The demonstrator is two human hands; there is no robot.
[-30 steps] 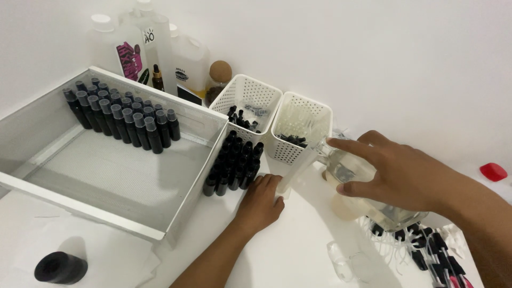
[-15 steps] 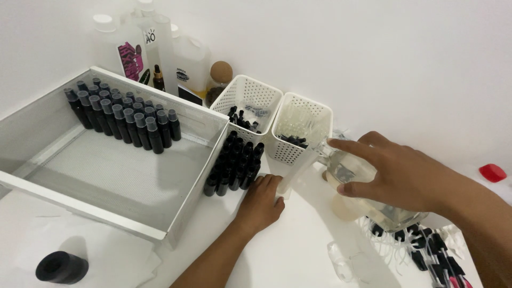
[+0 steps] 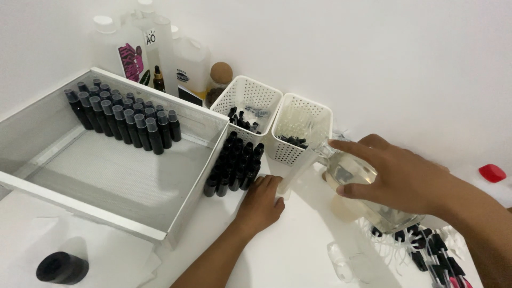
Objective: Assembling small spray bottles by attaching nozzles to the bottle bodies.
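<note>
Two hands over white table point(image 3: 298, 256), white wall behind: right hand point(image 3: 397, 173) grip clasping clear bottle point(image 3: 362, 186); left hand point(image 3: 261, 202) grip unclear.

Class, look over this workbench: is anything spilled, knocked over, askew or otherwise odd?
No spill shows. The clear bottle in the right hand is tilted, its long spout reaching down beside the left hand. A red cap lies alone by the wall. The spray tops lie in a loose heap, unlike the neat black bottles in the tray.
</note>
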